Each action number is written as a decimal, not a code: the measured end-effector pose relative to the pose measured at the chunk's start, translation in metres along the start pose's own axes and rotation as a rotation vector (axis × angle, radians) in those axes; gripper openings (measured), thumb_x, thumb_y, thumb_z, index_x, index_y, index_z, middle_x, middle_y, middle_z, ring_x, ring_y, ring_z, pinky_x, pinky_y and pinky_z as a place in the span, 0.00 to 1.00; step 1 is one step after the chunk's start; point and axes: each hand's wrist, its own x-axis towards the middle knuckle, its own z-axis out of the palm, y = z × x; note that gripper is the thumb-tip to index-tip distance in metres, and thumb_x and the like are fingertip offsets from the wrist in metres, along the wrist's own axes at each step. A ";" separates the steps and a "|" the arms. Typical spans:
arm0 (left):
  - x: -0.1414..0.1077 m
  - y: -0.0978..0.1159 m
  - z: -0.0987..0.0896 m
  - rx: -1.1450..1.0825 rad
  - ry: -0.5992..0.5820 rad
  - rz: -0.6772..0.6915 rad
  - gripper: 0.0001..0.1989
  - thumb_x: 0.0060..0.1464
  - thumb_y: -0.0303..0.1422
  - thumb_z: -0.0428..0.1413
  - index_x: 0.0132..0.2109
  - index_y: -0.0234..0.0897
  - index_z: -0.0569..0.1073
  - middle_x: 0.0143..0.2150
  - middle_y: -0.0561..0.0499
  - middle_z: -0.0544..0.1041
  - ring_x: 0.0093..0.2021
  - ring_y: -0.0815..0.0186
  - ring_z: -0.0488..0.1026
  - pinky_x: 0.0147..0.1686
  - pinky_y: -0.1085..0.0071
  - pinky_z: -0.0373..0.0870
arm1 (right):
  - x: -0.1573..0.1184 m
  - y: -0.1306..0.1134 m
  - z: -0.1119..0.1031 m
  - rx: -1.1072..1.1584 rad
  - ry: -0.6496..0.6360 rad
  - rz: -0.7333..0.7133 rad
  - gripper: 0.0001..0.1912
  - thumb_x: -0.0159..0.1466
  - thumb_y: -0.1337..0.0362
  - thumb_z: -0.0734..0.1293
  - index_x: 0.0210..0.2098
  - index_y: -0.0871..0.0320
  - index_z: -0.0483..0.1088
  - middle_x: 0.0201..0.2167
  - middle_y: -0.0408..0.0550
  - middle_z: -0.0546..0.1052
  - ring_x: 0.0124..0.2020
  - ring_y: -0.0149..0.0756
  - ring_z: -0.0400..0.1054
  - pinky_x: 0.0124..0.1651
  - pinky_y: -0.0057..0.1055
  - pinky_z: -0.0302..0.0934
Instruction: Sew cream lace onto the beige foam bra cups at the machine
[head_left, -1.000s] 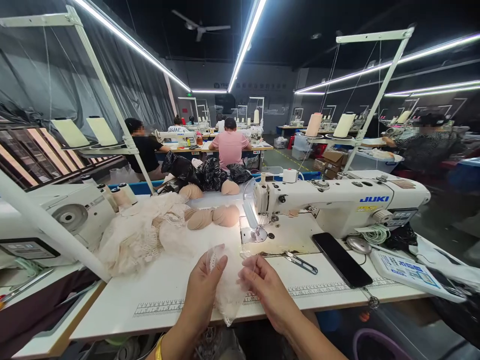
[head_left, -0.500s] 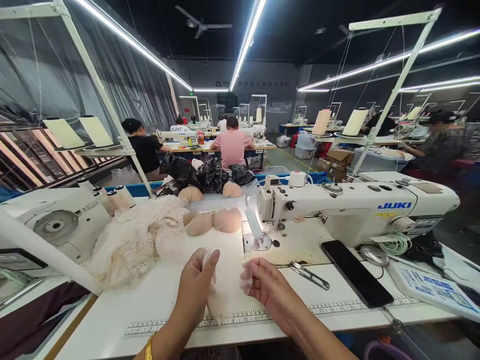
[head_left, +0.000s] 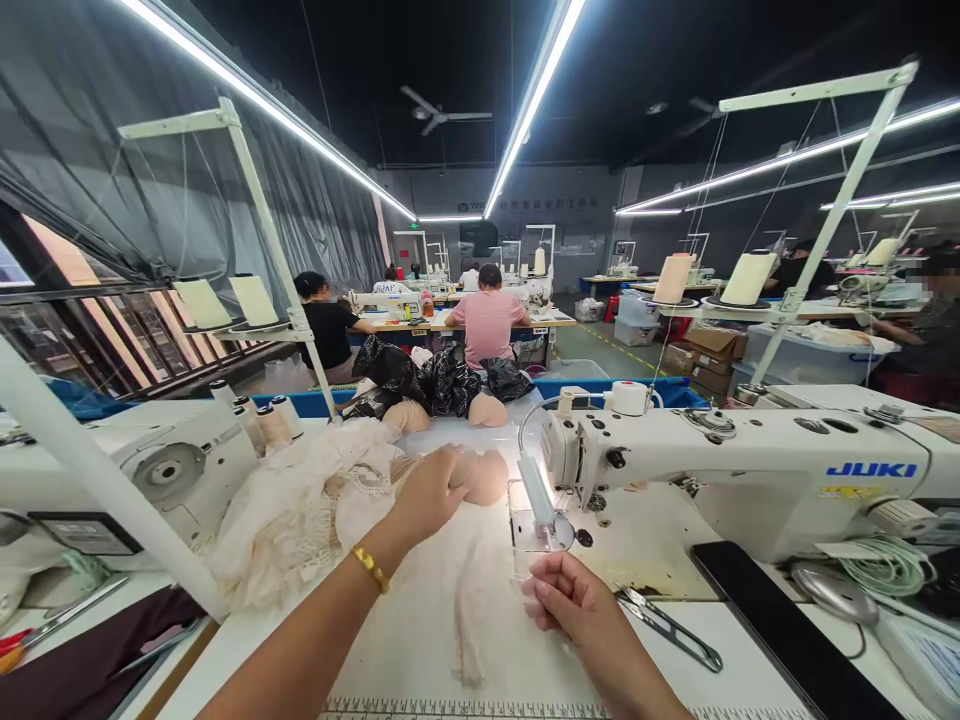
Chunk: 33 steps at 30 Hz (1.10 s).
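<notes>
My left hand [head_left: 429,490] reaches over the stacked beige bra cups [head_left: 487,477] on the white table. Its thumb and index finger are at the edge of the stack; the fingertips are hidden, so whether they grip a cup does not show. In front of the sewing machine's needle area, my right hand [head_left: 564,598] is closed with curled fingers, and anything pinched in them is too small to make out. Between the hands lies a narrow strip of sheer off-white fabric [head_left: 471,612]. Left of my left hand is a heap of cream lace fabric [head_left: 300,500].
A white JUKI sewing machine [head_left: 720,465] with a lit lamp [head_left: 536,490] stands at right. Thread snips [head_left: 671,628] and a black phone [head_left: 795,630] lie before it. A printed ruler [head_left: 450,708] runs along the front. Black plastic bags [head_left: 446,380] and seated co-workers [head_left: 489,315] are beyond.
My left hand has moved forward from the sheer fabric to the bra cups. The fabric now lies on the table. My right hand stays near the machine as the view tilts up.
</notes>
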 end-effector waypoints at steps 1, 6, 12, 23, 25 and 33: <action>0.011 -0.003 0.004 0.021 -0.021 0.030 0.33 0.55 0.24 0.56 0.68 0.37 0.65 0.71 0.39 0.70 0.71 0.51 0.66 0.70 0.54 0.61 | 0.001 0.002 -0.001 0.002 -0.004 -0.002 0.29 0.51 0.41 0.82 0.37 0.57 0.76 0.33 0.46 0.82 0.33 0.36 0.72 0.40 0.33 0.65; 0.041 -0.009 0.018 0.097 -0.049 0.059 0.27 0.50 0.18 0.52 0.56 0.38 0.76 0.56 0.43 0.82 0.59 0.52 0.77 0.62 0.56 0.70 | 0.003 0.003 -0.002 -0.011 -0.010 -0.011 0.30 0.52 0.39 0.81 0.38 0.56 0.76 0.33 0.46 0.82 0.34 0.37 0.74 0.42 0.34 0.66; 0.030 -0.001 -0.009 0.051 0.196 -0.120 0.17 0.65 0.28 0.44 0.50 0.34 0.75 0.54 0.33 0.79 0.60 0.44 0.73 0.60 0.50 0.68 | 0.001 -0.004 -0.004 -0.039 -0.015 -0.013 0.29 0.55 0.38 0.79 0.40 0.55 0.77 0.35 0.45 0.81 0.36 0.36 0.73 0.45 0.34 0.67; -0.078 0.059 -0.019 -0.534 -0.276 -0.135 0.12 0.58 0.44 0.55 0.37 0.40 0.72 0.31 0.55 0.74 0.33 0.62 0.71 0.30 0.70 0.62 | -0.005 -0.008 -0.001 0.015 -0.025 -0.094 0.30 0.58 0.36 0.77 0.42 0.56 0.77 0.36 0.45 0.78 0.36 0.35 0.71 0.45 0.35 0.68; -0.076 0.063 -0.013 -0.411 -0.265 -0.076 0.09 0.59 0.40 0.52 0.36 0.40 0.72 0.33 0.54 0.76 0.35 0.60 0.72 0.33 0.68 0.64 | -0.007 -0.007 0.001 -0.057 -0.007 -0.144 0.29 0.55 0.41 0.81 0.42 0.56 0.76 0.34 0.44 0.77 0.34 0.35 0.70 0.44 0.35 0.67; -0.074 0.083 -0.031 -0.357 -0.362 0.349 0.39 0.52 0.37 0.67 0.70 0.46 0.65 0.71 0.43 0.70 0.70 0.48 0.66 0.68 0.50 0.65 | -0.050 -0.060 0.017 -0.647 -0.228 -0.336 0.08 0.67 0.66 0.69 0.46 0.53 0.76 0.35 0.43 0.79 0.38 0.38 0.74 0.44 0.34 0.66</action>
